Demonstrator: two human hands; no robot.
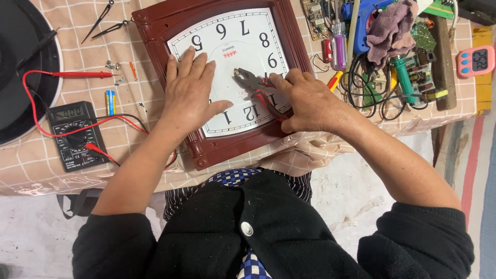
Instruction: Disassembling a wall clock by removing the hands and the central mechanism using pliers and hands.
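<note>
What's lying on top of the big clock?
On the clock lie the flat left hand and the right hand holding red-handled pliers. The hands cover part of the numbers.

A table (155, 98) with a tan cloth of white squares. On it, in the middle, a big square clock (227, 77) with a dark red frame and a white face. To the left, a black meter (75, 135) with red and black wires, 1 small blue and yellow battery (109, 102), some tiny screws (112, 66) and 2 thin black pointed pieces (106, 23), maybe clock hands. At the far left edge, a big black round thing (23, 67). To the right, a screwdriver with a clear handle (338, 46), a blue glue gun (364, 20), a purple rag (392, 28), green boards, black cords and a pink timer (476, 61).
</note>
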